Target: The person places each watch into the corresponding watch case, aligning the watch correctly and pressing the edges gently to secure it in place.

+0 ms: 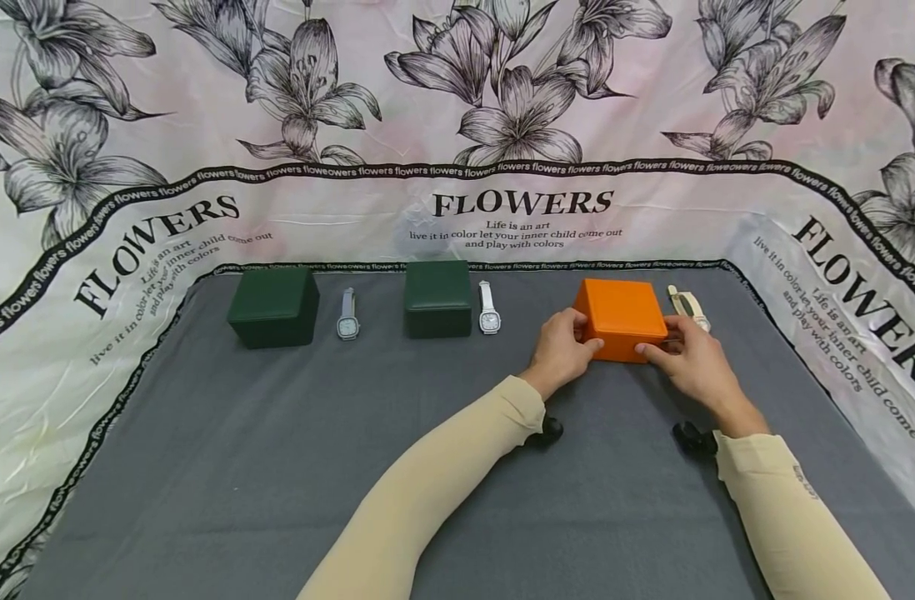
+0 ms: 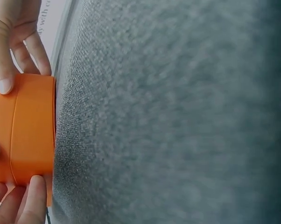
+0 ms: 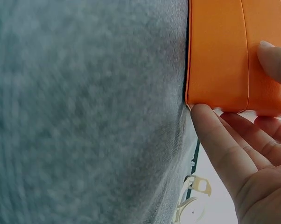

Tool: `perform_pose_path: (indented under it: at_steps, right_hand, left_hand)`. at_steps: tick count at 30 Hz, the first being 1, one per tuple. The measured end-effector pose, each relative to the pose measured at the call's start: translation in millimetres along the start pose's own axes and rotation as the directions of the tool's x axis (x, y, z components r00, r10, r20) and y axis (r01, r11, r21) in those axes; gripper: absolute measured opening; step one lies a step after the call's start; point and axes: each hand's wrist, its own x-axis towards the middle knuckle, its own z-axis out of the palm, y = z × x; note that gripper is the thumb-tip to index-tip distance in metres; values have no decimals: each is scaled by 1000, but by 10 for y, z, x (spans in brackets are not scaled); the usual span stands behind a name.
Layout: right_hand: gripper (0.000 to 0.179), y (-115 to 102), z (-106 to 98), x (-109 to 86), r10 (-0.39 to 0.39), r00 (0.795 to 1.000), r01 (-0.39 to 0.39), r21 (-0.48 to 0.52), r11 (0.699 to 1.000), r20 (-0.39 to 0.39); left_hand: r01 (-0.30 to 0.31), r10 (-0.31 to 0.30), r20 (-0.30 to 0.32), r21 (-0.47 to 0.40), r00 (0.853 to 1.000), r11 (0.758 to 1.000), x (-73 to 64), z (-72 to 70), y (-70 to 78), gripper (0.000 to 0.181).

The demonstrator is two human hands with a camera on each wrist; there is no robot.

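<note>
An orange box [image 1: 622, 310] with a seam round its sides stands on the grey cloth, right of centre, with its lid down. My left hand [image 1: 564, 348] holds its left side, thumb at the front corner. On the opposite side my right hand [image 1: 693, 363] grips it, thumb on the front face and fingers along the right side, as the right wrist view also shows. Just behind the right hand lies a gold-toned watch [image 1: 699, 315], partly hidden by the fingers; it appears blurred in the right wrist view.
Two dark green boxes stand shut to the left, one far left [image 1: 273, 307] and one near the middle [image 1: 437, 300]. A silver watch [image 1: 347, 315] lies between them, and a white-strapped watch [image 1: 489, 308] beside the middle box. Flower-printed cloth [image 1: 337, 200] borders the back.
</note>
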Motion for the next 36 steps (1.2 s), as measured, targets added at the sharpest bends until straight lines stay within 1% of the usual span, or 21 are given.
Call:
perform_pose_path:
  at_steps: [5, 11, 16, 23, 30, 36]
  right_hand:
    - [70, -43, 26, -14, 10, 1000, -10, 6, 1000, -8]
    - [78, -109, 55, -42, 20, 1000, -20, 4, 1000, 10]
    - [82, -161, 77, -65, 29, 999, -30, 9, 1000, 21]
    - [82, -194, 130, -74, 21, 1000, -21, 11, 1000, 14]
    - [89, -247, 163, -77, 21, 999, -21, -1, 1000, 26]
    - [88, -298, 188, -100, 8, 1000, -8, -16, 1000, 25]
  left_hand:
    - [4, -4, -4, -13, 1000, 1000, -47, -48, -8, 33]
    - [12, -12, -3, -13, 1000, 1000, -115, -122, 3, 34]
    - [19, -19, 5, -27, 1000, 999, -158, -161, -19, 34]
    - [3, -3, -3, -41, 1000, 999, -211, -211, -66, 32]
    - [-21, 21, -9, -9, 1000, 1000, -258, -256, -89, 32]
    - [-13, 13, -14, -7, 1000, 1000, -295, -296, -94, 31]
